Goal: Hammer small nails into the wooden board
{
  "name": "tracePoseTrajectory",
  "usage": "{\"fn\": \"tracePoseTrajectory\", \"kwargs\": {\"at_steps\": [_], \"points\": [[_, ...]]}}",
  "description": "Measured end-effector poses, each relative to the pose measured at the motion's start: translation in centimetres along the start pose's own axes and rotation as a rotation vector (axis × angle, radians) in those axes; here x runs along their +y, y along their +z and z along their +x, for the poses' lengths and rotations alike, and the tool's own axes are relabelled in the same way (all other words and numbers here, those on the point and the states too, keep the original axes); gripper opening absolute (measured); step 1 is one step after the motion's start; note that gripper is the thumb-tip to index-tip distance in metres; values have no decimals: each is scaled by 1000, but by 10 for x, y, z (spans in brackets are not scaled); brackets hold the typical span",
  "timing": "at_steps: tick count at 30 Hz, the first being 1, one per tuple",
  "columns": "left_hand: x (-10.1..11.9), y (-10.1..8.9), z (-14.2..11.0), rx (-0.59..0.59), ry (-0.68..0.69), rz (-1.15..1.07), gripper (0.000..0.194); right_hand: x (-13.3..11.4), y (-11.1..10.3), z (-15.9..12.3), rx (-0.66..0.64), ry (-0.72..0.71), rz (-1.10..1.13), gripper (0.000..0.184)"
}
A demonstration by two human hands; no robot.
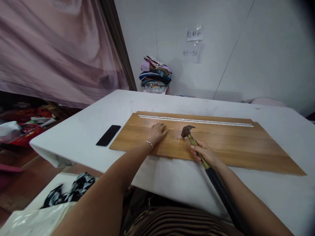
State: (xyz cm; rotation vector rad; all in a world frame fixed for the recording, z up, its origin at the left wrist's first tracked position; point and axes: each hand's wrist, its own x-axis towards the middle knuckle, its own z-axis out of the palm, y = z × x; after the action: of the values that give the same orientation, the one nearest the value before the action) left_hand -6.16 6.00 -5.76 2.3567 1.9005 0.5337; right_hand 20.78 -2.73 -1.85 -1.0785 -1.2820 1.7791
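A wooden board (236,144) lies flat on the table, with several nail heads or small nails (173,136) in a short row near its middle. My right hand (203,152) is wrapped round the handle of a claw hammer (186,131), close below its rusty head. The hammer head is over the board at the right end of that row; whether it touches a nail I cannot tell. My left hand (157,132) rests flat on the board, left of the row, its fingers stretched out and holding nothing. Several loose nails (147,122) lie just beyond it.
Two white strips (197,121) run along the board's far side. A black phone (108,135) lies on the white table (81,131) left of the board. Folded clothes (156,77) are stacked by the wall. Patterned cloth (78,186) lies on a lower surface at left.
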Motion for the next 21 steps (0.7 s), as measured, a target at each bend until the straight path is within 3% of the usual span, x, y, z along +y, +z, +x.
{"fn": "tracePoseTrajectory", "kwargs": {"at_steps": [21], "points": [[-1, 3, 1, -2, 1, -3, 36, 5, -1, 1, -1, 3, 4, 35]]}}
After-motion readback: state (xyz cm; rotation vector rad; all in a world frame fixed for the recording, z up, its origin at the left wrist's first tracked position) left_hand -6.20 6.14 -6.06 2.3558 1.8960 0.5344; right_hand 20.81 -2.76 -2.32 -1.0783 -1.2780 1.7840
